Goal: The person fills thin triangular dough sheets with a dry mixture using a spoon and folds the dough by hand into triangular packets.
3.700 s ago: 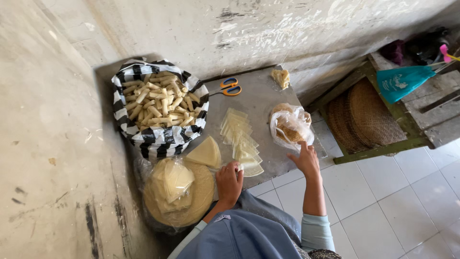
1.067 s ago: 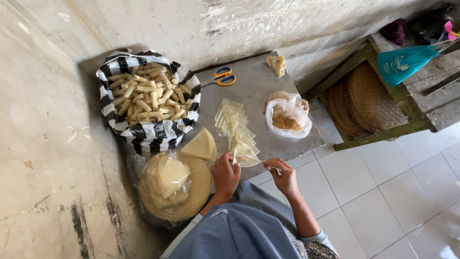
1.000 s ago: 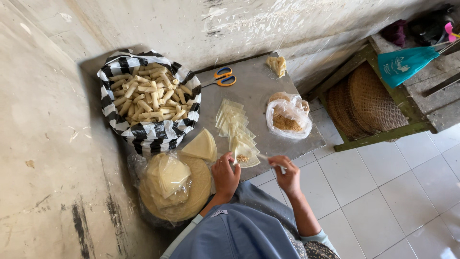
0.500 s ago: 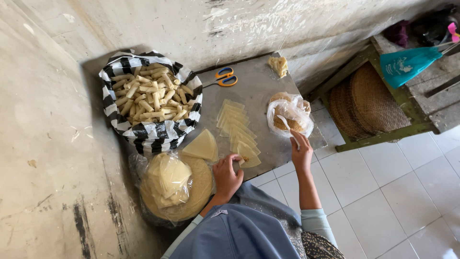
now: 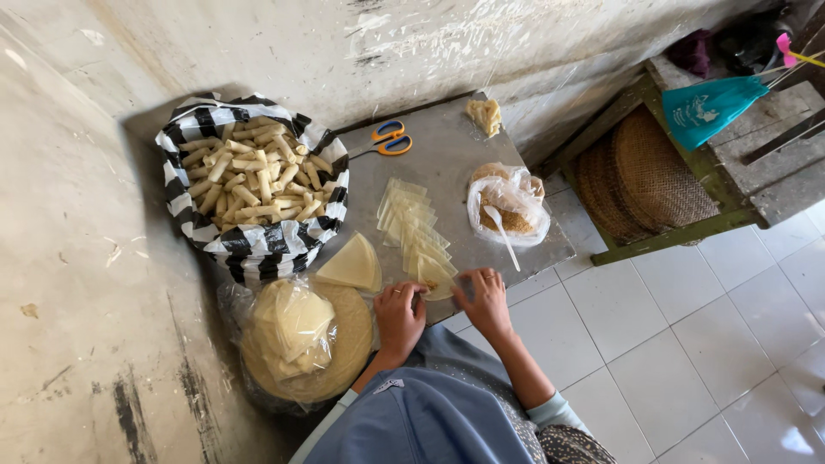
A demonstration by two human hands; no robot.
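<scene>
The nearest wrapper sheet [image 5: 434, 275] lies at the near edge of the grey metal board [image 5: 447, 163], at the lower end of a row of overlapping pale square wrappers [image 5: 408, 219]. A small portion of brown filling sits on it. The left hand [image 5: 400, 311] and the right hand [image 5: 483, 296] both rest at this sheet, fingertips touching its near edge from either side. Whether the fingers pinch the sheet or only press on it cannot be determined.

Beyond the right hand, a clear plastic bag of brown filling [image 5: 509, 206] sits open on the board, with a white spoon [image 5: 501, 234] leaning out of it. A wedge-shaped stack of wrappers [image 5: 352, 265] lies just left of the row. Orange-and-blue scissors [image 5: 388, 140] lie at the far side of the board, near a small crumpled yellow lump [image 5: 485, 114].

Left of the board stands a black-and-white striped bag [image 5: 258, 245] filled with finished pale rolls [image 5: 249, 176]. Below it, a round stack of wrappers in clear plastic [image 5: 301, 339] rests on the floor. Woven round trays [image 5: 644, 172] lean in a green wooden frame to the right.
</scene>
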